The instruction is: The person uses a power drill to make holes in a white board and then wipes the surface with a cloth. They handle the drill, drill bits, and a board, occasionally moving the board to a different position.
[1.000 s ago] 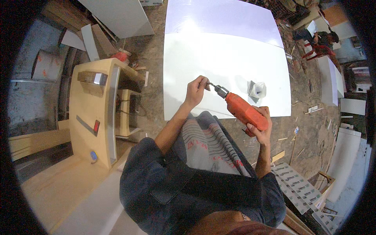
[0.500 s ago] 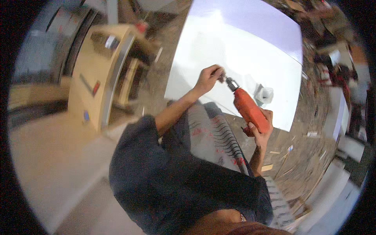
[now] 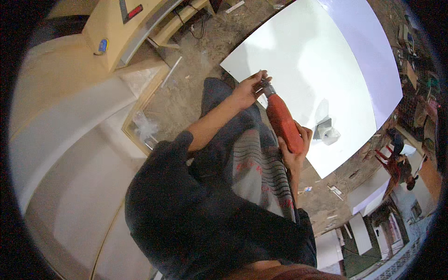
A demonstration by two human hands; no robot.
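Observation:
My right hand (image 3: pixel 295 148) is wrapped round the rear of a red power drill (image 3: pixel 283 122). The drill points up and to the left, over the near edge of a large glossy white panel (image 3: pixel 298 60). At its front end, my left hand (image 3: pixel 249 91) has its fingers curled in a pinch around the tip of the metal chuck (image 3: pixel 269 90). Whatever small thing sits between those fingers is hidden. On the panel, right of the drill, stands a small translucent whitish container or bag (image 3: pixel 329 135) beside a dark square patch.
Left, a pale wooden cabinet piece (image 3: pixel 105 23) carries a blue tape measure (image 3: pixel 103 45) and a red-and-dark hand tool (image 3: pixel 134 12). Crumpled clear plastic (image 3: pixel 145 125) lies nearby. Scraps litter the dirt floor (image 3: pixel 191 65). Another person (image 3: pixel 402 168) is at the far right.
My left hand has come up to the drill's chuck, where before there was a small gap. My view has turned, so the panel and cabinet appear rotated and shifted.

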